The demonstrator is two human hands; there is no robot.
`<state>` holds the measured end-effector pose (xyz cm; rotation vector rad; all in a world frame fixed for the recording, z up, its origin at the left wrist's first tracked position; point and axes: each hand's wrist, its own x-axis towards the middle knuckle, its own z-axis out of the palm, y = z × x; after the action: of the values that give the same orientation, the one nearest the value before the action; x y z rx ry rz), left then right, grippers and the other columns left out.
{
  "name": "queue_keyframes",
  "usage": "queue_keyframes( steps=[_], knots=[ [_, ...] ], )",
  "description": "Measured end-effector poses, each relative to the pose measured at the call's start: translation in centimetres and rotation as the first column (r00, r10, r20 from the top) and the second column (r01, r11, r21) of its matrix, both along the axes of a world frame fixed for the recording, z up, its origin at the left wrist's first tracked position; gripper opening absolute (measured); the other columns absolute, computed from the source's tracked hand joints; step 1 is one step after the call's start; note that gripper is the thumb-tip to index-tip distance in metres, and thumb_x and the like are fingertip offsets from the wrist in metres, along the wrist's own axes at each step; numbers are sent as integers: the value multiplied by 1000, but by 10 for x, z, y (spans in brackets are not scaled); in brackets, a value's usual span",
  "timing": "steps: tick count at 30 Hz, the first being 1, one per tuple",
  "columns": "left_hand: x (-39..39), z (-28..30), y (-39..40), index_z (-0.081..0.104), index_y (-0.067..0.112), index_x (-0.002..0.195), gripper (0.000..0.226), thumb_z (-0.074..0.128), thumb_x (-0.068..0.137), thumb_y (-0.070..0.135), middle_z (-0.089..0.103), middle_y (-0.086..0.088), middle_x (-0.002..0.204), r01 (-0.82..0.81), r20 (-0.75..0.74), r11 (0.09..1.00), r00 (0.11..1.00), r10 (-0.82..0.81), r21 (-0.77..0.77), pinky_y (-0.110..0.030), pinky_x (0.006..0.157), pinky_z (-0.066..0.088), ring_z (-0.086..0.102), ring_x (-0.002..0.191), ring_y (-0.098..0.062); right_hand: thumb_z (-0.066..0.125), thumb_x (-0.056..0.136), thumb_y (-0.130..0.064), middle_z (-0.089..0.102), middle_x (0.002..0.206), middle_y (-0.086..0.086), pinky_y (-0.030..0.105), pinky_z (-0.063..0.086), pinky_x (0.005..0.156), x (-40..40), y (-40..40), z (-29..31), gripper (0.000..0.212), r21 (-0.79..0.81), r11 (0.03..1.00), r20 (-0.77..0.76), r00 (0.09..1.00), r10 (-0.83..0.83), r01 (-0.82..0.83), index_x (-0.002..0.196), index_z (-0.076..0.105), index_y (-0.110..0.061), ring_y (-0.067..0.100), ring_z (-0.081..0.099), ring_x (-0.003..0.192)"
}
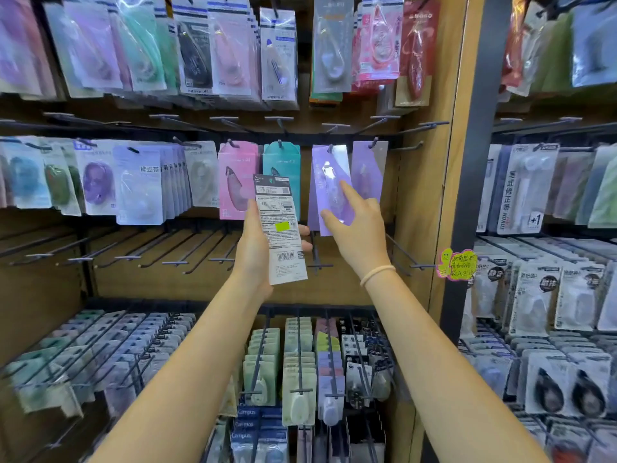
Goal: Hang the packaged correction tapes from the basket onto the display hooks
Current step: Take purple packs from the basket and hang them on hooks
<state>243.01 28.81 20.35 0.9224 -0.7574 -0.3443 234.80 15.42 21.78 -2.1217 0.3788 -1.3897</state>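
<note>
both hands are raised in front of the middle row of the display. left hand (255, 242) grips a packaged correction tape (279, 228) by its lower half, thumb along the near left edge and fingertips showing past the right edge; the pack stands upright with its printed back toward the camera, showing a barcode and a small green sticker (282, 226). right hand (355, 225) is open, fingers spread and holding nothing, with its fingertips touching the lower part of a purple pack (329, 182) that hangs from a hook (330, 148) in the middle row. a pale band (377, 275) circles the right wrist.

just left of the held pack hang a pink pack (235, 175) and a teal pack (282, 162), the teal one partly hidden behind the held pack. a second purple pack (369, 168) hangs just right of the touched one. further left, the same row carries more packs, several of them stacked on one hook. below the hands runs a row of bare hooks (173, 259) against the wooden back panel (200, 282). the row above is crowded with hanging packs, and the rows at the bottom hold many more. a yellow-green handwritten tag (457, 264) sticks to the wooden side post at right.
</note>
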Motion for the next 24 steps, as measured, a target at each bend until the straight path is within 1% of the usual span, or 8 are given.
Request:
queue_keyframes(
  steps=[5,9,12,14,17,19,21,24],
  knots=[
    [3,-2,-5,57,17,137,63,25,106,61,67,-8,79,17,-70,999,997,-15,29,-30,64,56,63,65,-19,67,93,-40,46,117,3,27,36,95,-7,0,-14,49,-68,987,68,987,-143,147,138,58,-24,15,41,109],
    [-6,-2,-13,58,14,128,43,38,109,47,70,-9,94,31,-38,998,999,-29,57,-32,69,59,69,76,-16,69,88,-45,69,104,0,30,53,77,-19,20,-27,29,73,940,51,942,331,-334,113,70,-32,12,65,94],
    [-20,2,-19,56,12,108,23,44,111,31,65,-5,85,-6,93,990,996,-7,138,-25,45,49,64,56,-10,75,88,-39,70,96,0,24,53,61,-21,28,-33,33,163,884,12,897,443,-439,117,63,-31,15,68,84],
    [-23,5,-23,56,13,102,18,47,110,26,64,-4,84,-14,112,990,994,-2,139,-29,56,55,69,66,-16,77,89,-27,70,91,0,24,51,56,-24,24,-33,32,183,887,69,905,419,-424,118,63,-23,12,67,75],
    [-19,3,-26,62,5,118,21,49,109,19,72,-14,112,41,131,995,990,-53,93,-44,97,56,68,111,-31,73,91,-12,72,87,1,24,54,67,-26,15,-32,19,168,916,106,931,350,-364,108,66,-18,8,66,75],
    [-19,3,-25,60,4,131,28,51,108,16,71,-16,122,43,161,995,985,-57,86,-43,97,58,69,112,-28,68,93,-5,73,89,9,25,56,65,-26,10,-32,12,197,911,147,929,339,-363,102,68,-14,12,66,73],
    [-16,2,-22,61,11,133,30,58,104,13,74,-8,111,0,213,995,977,-21,101,-35,86,61,73,99,-21,63,96,-4,72,94,20,28,53,49,-28,7,-30,10,269,875,217,910,352,-403,103,69,-7,19,65,67],
    [-11,2,-21,56,17,141,47,71,96,17,76,-7,107,-58,252,986,967,17,157,-39,86,61,76,96,-20,61,99,-9,74,100,17,25,52,47,-28,4,-25,16,333,857,261,912,315,-392,113,66,-2,21,69,74]
  ],
)
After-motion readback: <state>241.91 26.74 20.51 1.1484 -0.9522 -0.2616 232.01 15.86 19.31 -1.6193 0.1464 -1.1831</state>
